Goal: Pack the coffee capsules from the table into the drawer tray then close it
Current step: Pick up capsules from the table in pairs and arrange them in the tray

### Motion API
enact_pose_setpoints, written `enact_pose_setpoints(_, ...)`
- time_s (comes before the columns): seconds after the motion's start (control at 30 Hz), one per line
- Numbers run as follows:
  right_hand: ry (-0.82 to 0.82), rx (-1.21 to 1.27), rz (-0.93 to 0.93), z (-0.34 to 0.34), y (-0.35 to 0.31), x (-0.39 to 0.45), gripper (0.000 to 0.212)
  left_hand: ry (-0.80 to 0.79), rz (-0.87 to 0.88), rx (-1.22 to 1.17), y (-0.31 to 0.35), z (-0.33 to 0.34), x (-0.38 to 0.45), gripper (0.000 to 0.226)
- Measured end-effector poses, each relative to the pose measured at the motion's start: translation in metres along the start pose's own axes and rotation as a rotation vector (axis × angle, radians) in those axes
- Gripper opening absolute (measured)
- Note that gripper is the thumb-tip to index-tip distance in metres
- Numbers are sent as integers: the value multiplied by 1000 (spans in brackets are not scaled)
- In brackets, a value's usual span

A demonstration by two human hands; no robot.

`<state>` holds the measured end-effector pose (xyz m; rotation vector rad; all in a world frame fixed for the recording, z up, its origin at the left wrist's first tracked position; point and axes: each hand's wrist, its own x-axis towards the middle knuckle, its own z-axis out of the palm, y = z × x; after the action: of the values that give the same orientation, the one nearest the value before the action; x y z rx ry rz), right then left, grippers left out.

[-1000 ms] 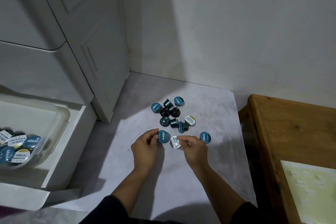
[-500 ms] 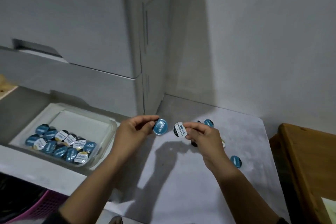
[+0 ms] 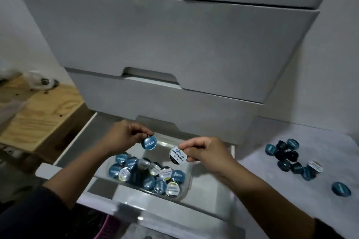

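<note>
Left hand [image 3: 124, 137] pinches a blue foil-lidded coffee capsule [image 3: 148, 142]; right hand [image 3: 206, 151] pinches a white-lidded coffee capsule [image 3: 178, 155]. Both held above clear plastic tray [image 3: 189, 169] in open white drawer [image 3: 232, 153]. Loose capsules [image 3: 291, 157] on white table [image 3: 272, 180].

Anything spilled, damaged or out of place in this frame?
Nothing stands out. The left hand pinches a blue capsule and the right hand a white-lidded capsule over the clear tray in the open drawer. Remaining capsules sit clustered on the table, one blue one lying apart.
</note>
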<state>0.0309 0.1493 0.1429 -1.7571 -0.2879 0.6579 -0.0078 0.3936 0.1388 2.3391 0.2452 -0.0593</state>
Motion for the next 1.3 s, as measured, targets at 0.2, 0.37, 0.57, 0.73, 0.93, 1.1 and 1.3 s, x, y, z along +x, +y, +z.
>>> enact_pose_setpoints(0.2, 105, 84, 216, 76, 13, 49, 19, -207, 62, 187, -62, -22, 40, 16)
enact_pose_setpoints(0.37, 235, 102, 283, 102, 22, 75, 22, -330, 115, 233, -85, -24, 58, 18)
enact_pose_setpoints(0.57, 290, 149, 332, 113, 34, 104, 21, -440, 103, 248, -96, -24, 76, 21)
enact_pose_setpoints(0.73, 239, 161, 349, 122, 45, 119, 14, -531, 84, 265, -101, -22, 86, 23)
enact_pose_setpoints(0.93, 210, 149, 368, 129, 48, 127, 8, -645, 120, 317, -102, -24, 95, 29)
enact_pose_setpoints(1.1, 203, 178, 400, 133, 50, 132, 9, -675, 142, 345, -101, -25, 96, 27)
enact_pose_setpoints(1.3, 188, 168, 397, 138, 48, 136, 6, -684, 133, 375, -99, -25, 95, 23)
